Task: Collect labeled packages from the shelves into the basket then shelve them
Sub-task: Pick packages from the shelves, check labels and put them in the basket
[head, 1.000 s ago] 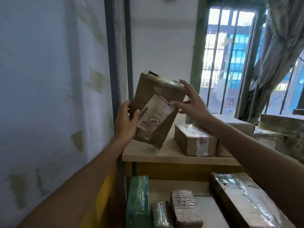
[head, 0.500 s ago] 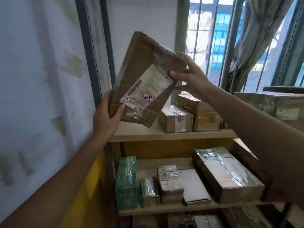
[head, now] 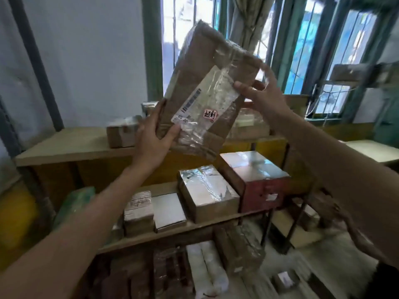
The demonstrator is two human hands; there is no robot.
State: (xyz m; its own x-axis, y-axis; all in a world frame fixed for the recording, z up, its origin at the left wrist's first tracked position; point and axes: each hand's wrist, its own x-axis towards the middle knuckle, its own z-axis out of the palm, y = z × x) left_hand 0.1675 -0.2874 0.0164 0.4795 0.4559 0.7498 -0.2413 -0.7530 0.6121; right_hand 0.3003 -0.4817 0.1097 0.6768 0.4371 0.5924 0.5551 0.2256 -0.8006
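I hold a flat brown cardboard package [head: 201,70] tilted in front of me, above the shelves. It carries a white shipping label with a barcode and a small red-stamped sticker [head: 209,114], under clear tape. My left hand [head: 151,137] grips its lower left corner, thumb on the label side. My right hand [head: 266,98] holds its right edge, thumb on the front and fingers behind. No basket is in view.
A wooden shelf unit [head: 71,147] stands below, its top board bearing a few small boxes [head: 122,132]. The middle shelf holds a tape-wrapped box [head: 207,190], a red box [head: 259,178] and smaller parcels [head: 138,210]. Barred windows are behind; more parcels lie lower down.
The view has swung right and down, and the package moved with both hands to the right, away from the wall. Both grips stay the same.
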